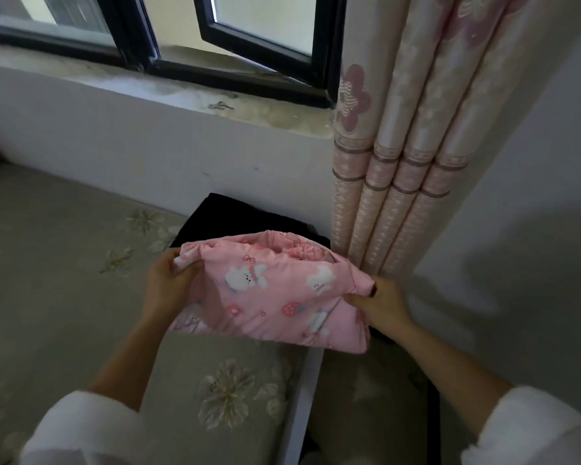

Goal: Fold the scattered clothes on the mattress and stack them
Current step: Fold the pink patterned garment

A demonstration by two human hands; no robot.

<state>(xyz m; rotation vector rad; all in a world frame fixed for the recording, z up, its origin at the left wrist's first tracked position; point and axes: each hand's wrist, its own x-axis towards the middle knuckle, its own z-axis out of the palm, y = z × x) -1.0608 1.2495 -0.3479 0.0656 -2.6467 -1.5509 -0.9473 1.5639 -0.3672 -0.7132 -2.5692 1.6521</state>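
Observation:
A folded pink garment printed with white bunnies hangs between my two hands above the mattress corner. My left hand grips its left edge, fingers curled round the cloth. At the right end, my right hand pinches a bunched corner. Beneath and behind the pink piece lies a folded black garment on the grey flowered mattress, close to the wall. The pink piece hides most of the black one.
A white wall with a windowsill and an open dark-framed window runs behind the mattress. A pink flowered curtain hangs to the right of the clothes. The mattress edge drops off on the right to a dark gap.

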